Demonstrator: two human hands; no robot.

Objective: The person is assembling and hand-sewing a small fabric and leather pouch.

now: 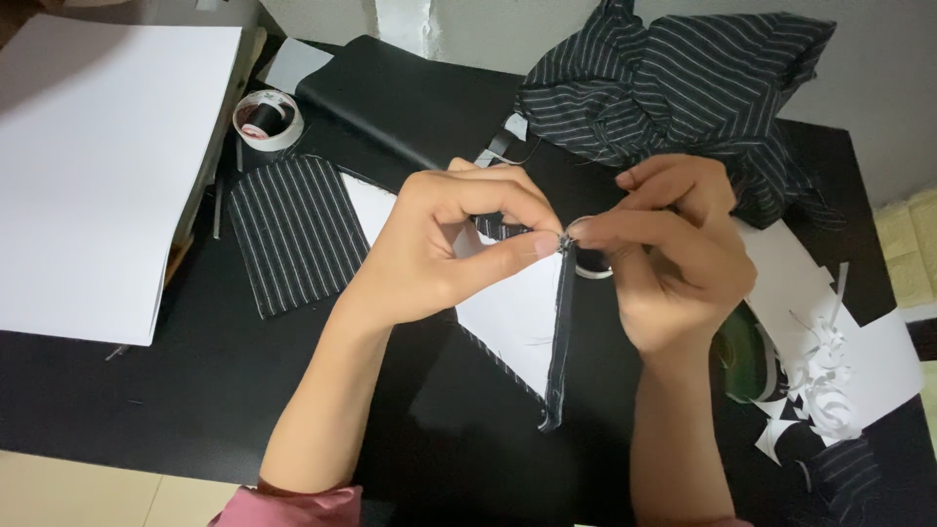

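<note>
Both forearms are bare from the fingers back to near the elbows. Well behind the fingers of the left hand (444, 244), a pink sleeve (293, 506) sits bunched in soft folds. The right hand (673, 259) wears no ring or watch; short, plain nails.

I see a white triangular piece (517, 317) edged in black with thin white pinstripes; the flat fabric panel (296, 232) and the bunched cloth (683, 83) share that black-and-white stripe; the table (176, 390) is black; the paper sheets (98, 156) white; my sleeve cuff (293, 507) pink; the tape roll (267, 120) white around black.
</note>
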